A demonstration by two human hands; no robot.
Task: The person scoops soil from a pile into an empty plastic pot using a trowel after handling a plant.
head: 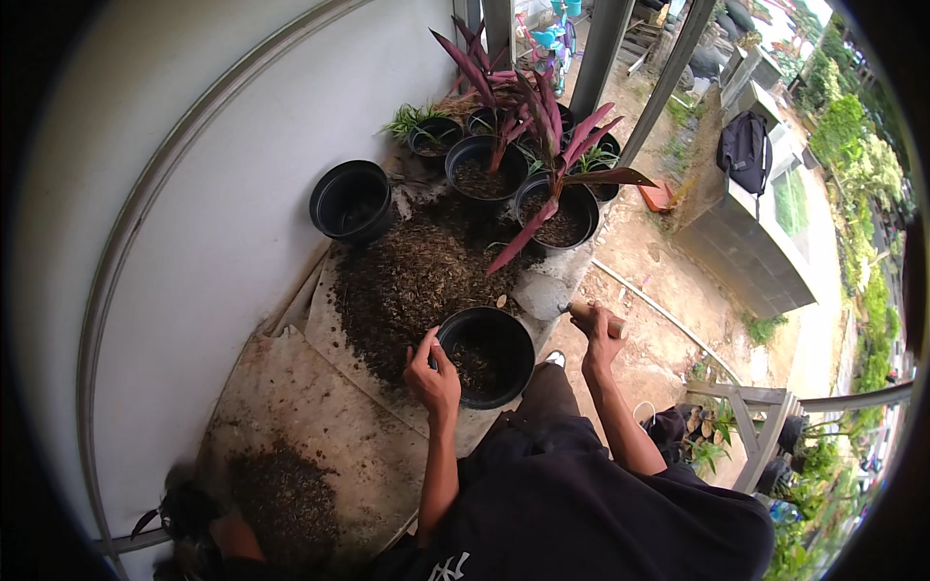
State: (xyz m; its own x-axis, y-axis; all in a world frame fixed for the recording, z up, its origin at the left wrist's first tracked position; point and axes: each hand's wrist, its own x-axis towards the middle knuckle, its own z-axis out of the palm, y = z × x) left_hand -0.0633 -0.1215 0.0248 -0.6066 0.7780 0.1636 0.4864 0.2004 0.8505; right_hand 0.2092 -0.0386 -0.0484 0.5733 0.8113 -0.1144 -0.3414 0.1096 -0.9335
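My left hand (434, 374) grips the left rim of a black plastic plant pot (508, 363), which has a little soil mix at its bottom. In my right hand (599, 338) is the wooden handle of a trowel (543, 296); its broad metal blade lies just beyond the pot, at the edge of a heap of dark potting mix (429, 269). Behind the heap, potted plants with long purple leaves (556, 167) stand close together. Another black pot (352, 202), with no plant in it, stands by the white wall.
A second mound of soil (283, 501) lies at the lower left, beside another person's arm (238, 536). Smaller pots with grassy plants (434, 136) stand at the back. Metal posts (601, 58) rise behind them. A backpack (744, 152) rests on a block wall at the right.
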